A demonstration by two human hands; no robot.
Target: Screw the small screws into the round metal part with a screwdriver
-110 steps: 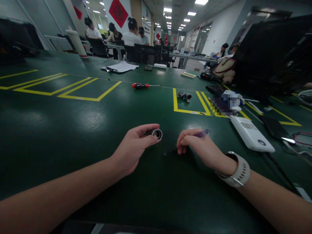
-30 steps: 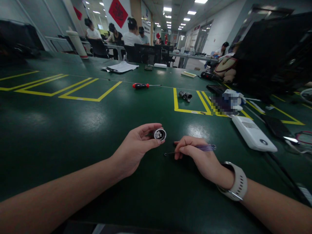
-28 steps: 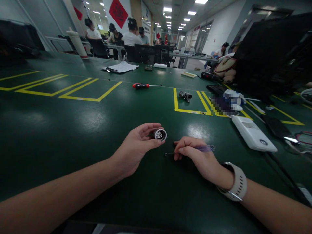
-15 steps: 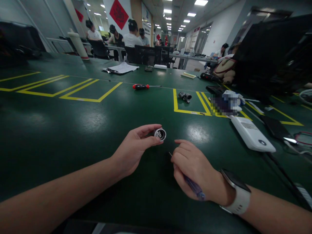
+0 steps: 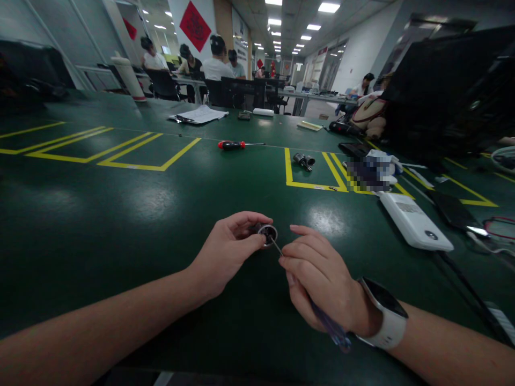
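My left hand (image 5: 229, 252) pinches a small round metal housing (image 5: 274, 231) between thumb and fingers, its open end turned toward my right side. My right hand (image 5: 317, 273) is closed around a screwdriver with a translucent purple handle (image 5: 330, 328). The thin shaft reaches from my fingertips to the housing's opening; where exactly its tip sits inside is too small to tell. Both hands hover above the green table (image 5: 120, 236). My fingers cover most of the housing's outer wall and part of the handle.
A red-and-black screwdriver (image 5: 232, 145) lies farther back. Metal parts (image 5: 304, 161) sit inside a yellow-taped area. To the right are a white power bank (image 5: 416, 222) with a cable and a dark phone (image 5: 456, 212). Papers (image 5: 199, 114) and a white bottle (image 5: 129, 79) stand at the back; people sit beyond.
The screwdriver shaft, apart from the housing before, now reaches into its opening. My left hand has moved slightly down and right with the housing, and the purple handle has tilted.
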